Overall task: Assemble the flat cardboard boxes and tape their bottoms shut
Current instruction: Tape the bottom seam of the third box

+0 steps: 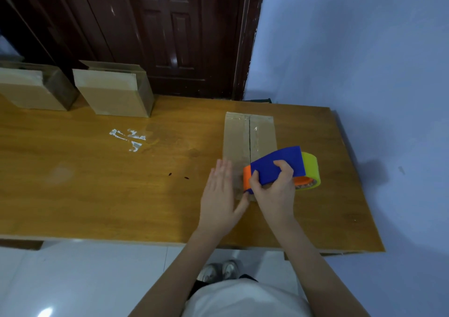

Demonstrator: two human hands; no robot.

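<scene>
A cardboard box (243, 134) stands on the wooden table (97, 190) with its bottom flaps up and a dark seam running down its middle. My right hand (274, 190) grips a blue and orange tape dispenser (277, 163) with a yellow-green tape roll (311, 168) at the near end of the seam. My left hand (223, 193) lies flat with straight fingers on the box's near left part, its thumb next to the dispenser. The near end of the box is hidden by both hands.
Two assembled cardboard boxes (114, 91) (34, 88) stand at the table's back left, against a dark wooden door (170, 32). Scraps of clear tape (128, 138) stick to the table's middle. A blue wall (364, 61) borders the table's right edge.
</scene>
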